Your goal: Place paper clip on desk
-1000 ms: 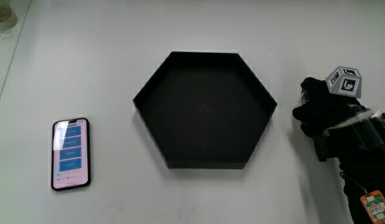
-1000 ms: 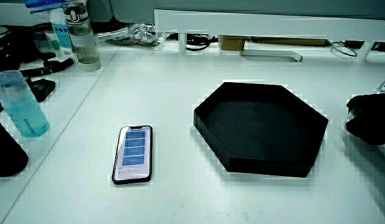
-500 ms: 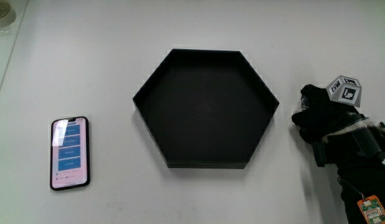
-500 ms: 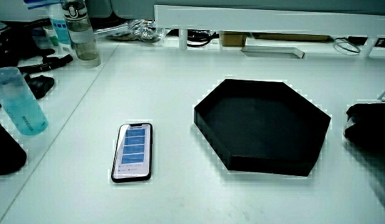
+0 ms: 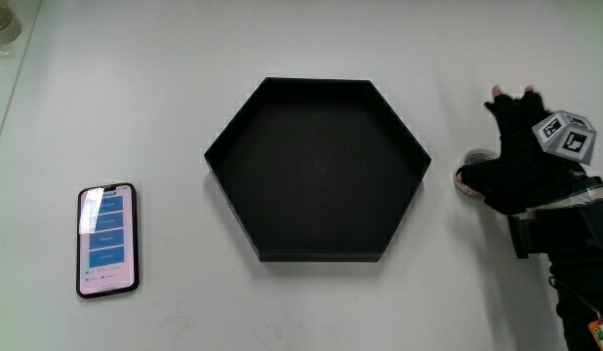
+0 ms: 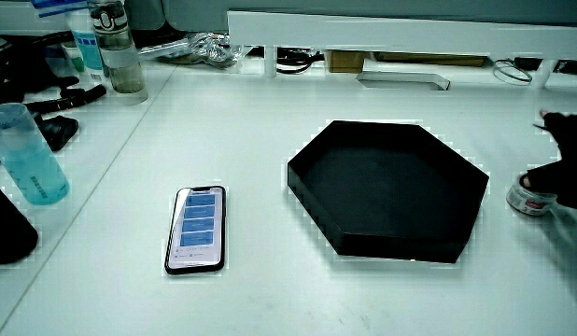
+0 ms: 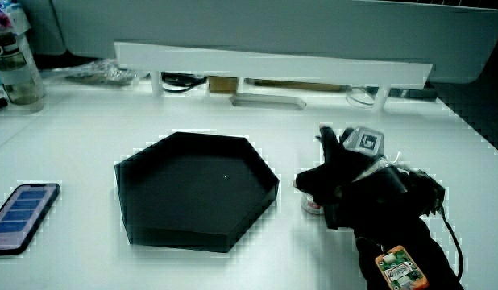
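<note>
A small round clear container [image 5: 471, 185] rests on the white desk beside the black hexagonal tray [image 5: 321, 256]. It also shows in both side views [image 6: 528, 198] [image 7: 311, 203]. No separate paper clip can be made out. The gloved hand [image 5: 521, 161] lies over the desk just beside this container, fingers spread and stretched away from the person, thumb tip next to the container. The hand holds nothing. It sits at the edge of a side view [image 6: 573, 154] and in full with its patterned cube in a side view [image 7: 346, 177]. The tray's inside looks bare.
A phone [image 5: 107, 239] with a lit screen lies face up on the desk, with the tray between it and the hand. A blue bottle [image 6: 27, 154] and a clear bottle [image 6: 116, 51] stand at the desk's edge. A low white partition [image 6: 391, 28] carries clutter.
The hand's curled fingers have spread open and reached away from the person. The small round container, hidden under the hand before, now lies uncovered on the desk.
</note>
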Motion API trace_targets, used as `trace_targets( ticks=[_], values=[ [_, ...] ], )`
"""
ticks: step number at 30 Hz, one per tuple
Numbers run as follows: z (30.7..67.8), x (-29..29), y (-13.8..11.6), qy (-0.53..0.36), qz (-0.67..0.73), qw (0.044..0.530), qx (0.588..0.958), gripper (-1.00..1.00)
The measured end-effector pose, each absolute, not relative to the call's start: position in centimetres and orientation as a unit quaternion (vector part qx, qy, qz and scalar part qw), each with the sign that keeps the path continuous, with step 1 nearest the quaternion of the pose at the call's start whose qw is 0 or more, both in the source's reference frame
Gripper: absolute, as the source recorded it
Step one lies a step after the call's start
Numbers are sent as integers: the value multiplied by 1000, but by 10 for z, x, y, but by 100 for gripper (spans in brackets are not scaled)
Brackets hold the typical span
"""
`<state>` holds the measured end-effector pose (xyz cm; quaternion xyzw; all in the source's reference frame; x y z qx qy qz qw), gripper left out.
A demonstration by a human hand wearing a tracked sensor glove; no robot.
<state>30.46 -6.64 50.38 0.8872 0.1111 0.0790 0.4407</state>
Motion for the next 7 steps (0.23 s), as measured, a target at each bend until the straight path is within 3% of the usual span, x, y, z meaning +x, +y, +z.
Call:
trace_targets(
  ticks=[4,7],
  values=[
    [472,307,-73,117,53,364,922,-100],
    [459,305,-80,114,71,393,909,-100]
  ],
)
